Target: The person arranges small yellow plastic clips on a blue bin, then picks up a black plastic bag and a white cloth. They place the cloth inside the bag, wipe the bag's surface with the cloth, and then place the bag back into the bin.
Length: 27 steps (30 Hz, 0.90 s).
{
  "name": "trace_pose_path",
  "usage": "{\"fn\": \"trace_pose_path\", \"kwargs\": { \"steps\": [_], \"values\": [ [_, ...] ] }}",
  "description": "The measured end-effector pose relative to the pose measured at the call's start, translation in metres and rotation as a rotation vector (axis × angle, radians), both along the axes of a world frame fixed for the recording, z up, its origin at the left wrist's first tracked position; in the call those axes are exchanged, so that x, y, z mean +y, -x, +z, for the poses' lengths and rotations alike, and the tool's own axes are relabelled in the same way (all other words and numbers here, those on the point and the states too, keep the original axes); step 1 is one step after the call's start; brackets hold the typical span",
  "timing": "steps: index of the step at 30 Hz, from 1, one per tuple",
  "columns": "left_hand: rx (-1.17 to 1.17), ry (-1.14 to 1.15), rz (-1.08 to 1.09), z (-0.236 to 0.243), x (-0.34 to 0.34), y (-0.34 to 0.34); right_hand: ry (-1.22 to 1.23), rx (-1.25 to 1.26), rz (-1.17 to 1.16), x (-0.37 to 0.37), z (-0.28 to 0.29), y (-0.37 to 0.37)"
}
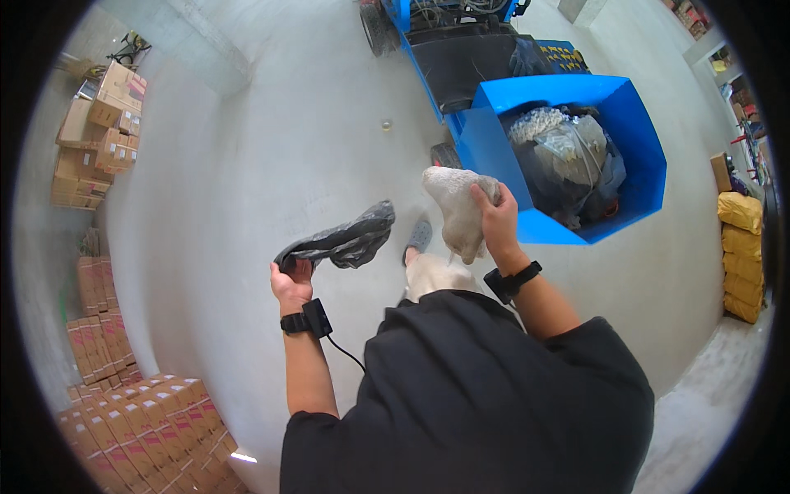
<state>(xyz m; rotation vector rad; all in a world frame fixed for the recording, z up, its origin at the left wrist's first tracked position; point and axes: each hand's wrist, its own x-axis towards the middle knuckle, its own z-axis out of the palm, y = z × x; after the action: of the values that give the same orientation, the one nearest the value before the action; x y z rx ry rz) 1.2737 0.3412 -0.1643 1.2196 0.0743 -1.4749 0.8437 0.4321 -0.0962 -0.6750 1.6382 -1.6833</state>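
Gripping with the left hand [292, 286] the near end of a black plastic bag [350, 237]; clamping with the right hand [498, 218] the right edge of a pale bundle [459, 212]. Held well apart, with floor and a grey clog [420, 235] showing in between. Partly hidden at the left fingers by plastic, so impossible to tell exactly how pinched.

Just left of the right hand with the bundle, and much nearer to it than to the left. Pointing along its long axis from a broad end, forward and left, to a narrow end back toward the body. Slanting with the bag from the left hand forward and rightward, free end toward the bundle, yet not touching.

Off-white to greyish beige on the bundle, lumpy, grainy and whiter at the broad end, wrinkled near the right fingers; unclear as to contents. Thin, glossy and crumpled on the bag.

Close beyond the right hand, forward and right, to an open blue bin [487, 156], loaded with see-through plastic bags [576, 148]. Ahead of that, to a blue machine [424, 70]. Far left of the left hand, to stacked cardboard boxes [156, 420]; far right of the right hand, to yellow sacks [741, 255].
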Motion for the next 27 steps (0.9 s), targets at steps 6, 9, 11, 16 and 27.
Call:
{"fn": "trace_pose_path", "kwargs": {
  "steps": [6,9,11,16,27],
  "values": [
    [0.189,0.148,-0.173,0.032,-0.152,0.049,0.119,0.037,-0.221,-0.103,0.001,0.033],
    [0.381,0.297,-0.294,0.048,-0.229,0.095,0.195,0.06,-0.3,-0.144,0.018,0.055],
    [0.382,0.276,-0.304,0.066,-0.277,0.132,0.244,0.078,-0.352,-0.164,0.041,0.064],
    [0.488,0.316,-0.505,0.082,-0.372,0.233,0.295,0.166,-0.472,-0.186,0.077,0.094],
    [0.693,0.479,-1.044,0.085,-0.504,0.423,-0.019,0.656,-0.992,-0.264,0.1,0.107]
  ]
}}
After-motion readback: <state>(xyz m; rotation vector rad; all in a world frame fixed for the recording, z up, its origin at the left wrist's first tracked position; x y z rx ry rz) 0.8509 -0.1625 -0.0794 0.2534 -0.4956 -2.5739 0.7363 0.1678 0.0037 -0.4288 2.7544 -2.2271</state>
